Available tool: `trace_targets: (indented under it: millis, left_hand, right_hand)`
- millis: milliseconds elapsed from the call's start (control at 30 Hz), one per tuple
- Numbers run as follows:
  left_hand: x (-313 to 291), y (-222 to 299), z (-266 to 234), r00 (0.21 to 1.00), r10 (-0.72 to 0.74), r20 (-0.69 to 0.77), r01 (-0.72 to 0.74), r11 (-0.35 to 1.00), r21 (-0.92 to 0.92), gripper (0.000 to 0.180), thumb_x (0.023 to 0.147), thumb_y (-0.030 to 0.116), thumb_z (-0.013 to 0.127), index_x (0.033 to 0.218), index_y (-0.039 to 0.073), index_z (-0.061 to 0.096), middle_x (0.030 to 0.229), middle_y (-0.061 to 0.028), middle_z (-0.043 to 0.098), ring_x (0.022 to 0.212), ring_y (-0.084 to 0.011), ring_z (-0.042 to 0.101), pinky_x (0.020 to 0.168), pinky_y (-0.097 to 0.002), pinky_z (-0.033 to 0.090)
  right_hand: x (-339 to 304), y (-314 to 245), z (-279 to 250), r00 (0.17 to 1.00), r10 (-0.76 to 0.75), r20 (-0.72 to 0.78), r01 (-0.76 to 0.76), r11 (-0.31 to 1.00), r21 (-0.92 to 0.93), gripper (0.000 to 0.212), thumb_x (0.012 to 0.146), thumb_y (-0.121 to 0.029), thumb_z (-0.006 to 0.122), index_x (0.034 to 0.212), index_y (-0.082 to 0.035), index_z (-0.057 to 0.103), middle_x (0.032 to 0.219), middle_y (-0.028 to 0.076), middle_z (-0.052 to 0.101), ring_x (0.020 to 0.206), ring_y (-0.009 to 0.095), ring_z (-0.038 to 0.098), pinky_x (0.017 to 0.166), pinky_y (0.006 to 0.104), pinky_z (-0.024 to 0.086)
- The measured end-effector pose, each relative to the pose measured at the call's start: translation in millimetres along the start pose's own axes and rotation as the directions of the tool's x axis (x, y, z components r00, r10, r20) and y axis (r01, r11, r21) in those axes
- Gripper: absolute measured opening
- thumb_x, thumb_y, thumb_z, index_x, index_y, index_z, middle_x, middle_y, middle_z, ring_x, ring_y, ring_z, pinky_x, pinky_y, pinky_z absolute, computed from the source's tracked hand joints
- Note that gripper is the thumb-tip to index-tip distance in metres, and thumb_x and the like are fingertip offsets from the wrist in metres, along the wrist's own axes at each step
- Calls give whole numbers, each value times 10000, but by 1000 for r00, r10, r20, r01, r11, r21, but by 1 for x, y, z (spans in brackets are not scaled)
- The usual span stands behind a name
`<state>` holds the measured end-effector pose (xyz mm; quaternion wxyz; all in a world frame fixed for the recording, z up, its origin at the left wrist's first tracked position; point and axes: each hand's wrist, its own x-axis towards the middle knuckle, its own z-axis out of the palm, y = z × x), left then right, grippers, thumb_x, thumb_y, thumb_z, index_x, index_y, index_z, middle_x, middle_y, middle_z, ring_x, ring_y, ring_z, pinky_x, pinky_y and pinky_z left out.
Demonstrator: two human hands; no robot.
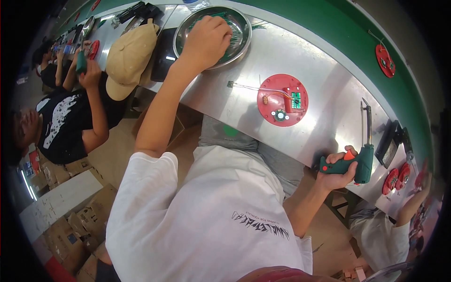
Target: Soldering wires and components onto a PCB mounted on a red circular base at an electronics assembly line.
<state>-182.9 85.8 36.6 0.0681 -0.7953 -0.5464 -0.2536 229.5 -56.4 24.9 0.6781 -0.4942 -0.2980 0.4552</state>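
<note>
My left hand point(207, 41) reaches into a round metal bowl point(248, 40) of thin green wires point(233, 47). Its fingers are curled down, and the fingertips are hidden, so what they grip cannot be seen. In my right hand point(339, 173) is a green soldering gun point(359, 165) with an orange trigger, its long tip pointing away from me over the bench. Between the hands lies a red round plate point(272, 108) carrying a small green circuit board point(295, 100). Wires run left from it to a small dark part point(230, 84) on the metal.
The metal bench point(324, 103) has a green wall point(310, 19) behind it. A tan cap point(131, 58) and a dark flat tray point(165, 54) sit left of the bowl. More red plates point(395, 178) lie far right. Co-workers sit on both sides; the left one holds a green tool point(81, 62).
</note>
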Motion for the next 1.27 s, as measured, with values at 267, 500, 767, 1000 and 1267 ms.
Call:
trace_targets:
  millis: [267, 500, 767, 1000, 1267]
  left_hand:
    - [-16, 147, -44, 983, -8, -186, -82, 879, -470, 145, 773, -10, 691, 912, 5, 655, 868, -111, 644, 752, -301, 642, 655, -372, 531]
    - [-49, 181, 31, 968, -171, -185, 90, 920, -381, 132, 764, -3, 684, 888, 28, 649, 843, -94, 633, 748, -274, 625, 645, -375, 515]
    - [-53, 187, 45, 953, -143, -267, 56, 950, -308, 145, 774, 18, 695, 915, 21, 665, 843, -95, 645, 746, -271, 619, 658, -384, 512]
    - [-54, 190, 48, 949, -148, -277, 60, 952, -301, 144, 769, 22, 698, 909, 29, 666, 829, -91, 647, 742, -269, 615, 656, -381, 511]
    - [-55, 188, 50, 946, -146, -288, 55, 952, -300, 147, 770, 31, 697, 914, 39, 667, 839, -83, 649, 750, -266, 617, 663, -377, 515]
  right_hand:
    - [-18, -16, -8, 886, -40, 463, 172, 954, -246, 516, 926, -261, 619, 1277, 106, 525, 1113, 196, 627, 589, 208, 607, 522, 307, 479]
    - [-15, -15, -20, 799, 77, 596, 239, 869, -433, 433, 896, -130, 630, 1271, 81, 583, 1081, 177, 675, 616, 172, 591, 578, 300, 461]
    - [-17, -11, -20, 784, 68, 617, 204, 911, -359, 412, 896, -86, 604, 1275, 74, 579, 1075, 175, 674, 609, 169, 589, 579, 294, 460]
    - [-17, -12, -16, 784, 65, 617, 203, 913, -354, 402, 899, -83, 596, 1266, 82, 572, 1045, 179, 660, 607, 169, 590, 579, 296, 472]
    - [-18, -6, -23, 850, 101, 518, 57, 958, -280, 328, 826, 28, 655, 1146, 98, 624, 933, 175, 687, 626, 175, 629, 550, 287, 513]
